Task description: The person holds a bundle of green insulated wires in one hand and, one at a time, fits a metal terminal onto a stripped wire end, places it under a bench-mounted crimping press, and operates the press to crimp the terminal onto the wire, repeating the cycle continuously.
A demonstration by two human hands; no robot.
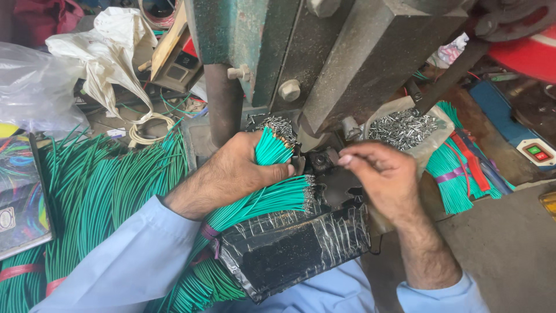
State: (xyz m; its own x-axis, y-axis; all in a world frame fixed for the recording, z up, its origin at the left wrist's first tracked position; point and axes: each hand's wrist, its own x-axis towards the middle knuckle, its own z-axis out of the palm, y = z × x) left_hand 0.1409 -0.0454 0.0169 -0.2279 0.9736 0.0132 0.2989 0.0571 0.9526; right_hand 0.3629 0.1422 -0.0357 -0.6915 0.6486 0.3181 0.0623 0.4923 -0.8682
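Note:
My left hand (234,171) grips a bundle of green wires (271,148) with metal terminals on their ends, held up toward the press die (320,160). My right hand (379,177) pinches something small at the die, fingertips closed; what it holds is too small to tell. A second bundle of green wires with terminals (263,201) lies below my left hand, across a black pad wrapped in clear tape (292,249). The heavy grey-green press (341,58) stands right above both hands.
A big heap of green wires (98,185) lies at the left, tied with red bands. A bag of loose metal terminals (402,127) sits right of the press, with cut green wires (452,174) beside it. A switch box (538,153) is at far right. White cloth and plastic bags lie back left.

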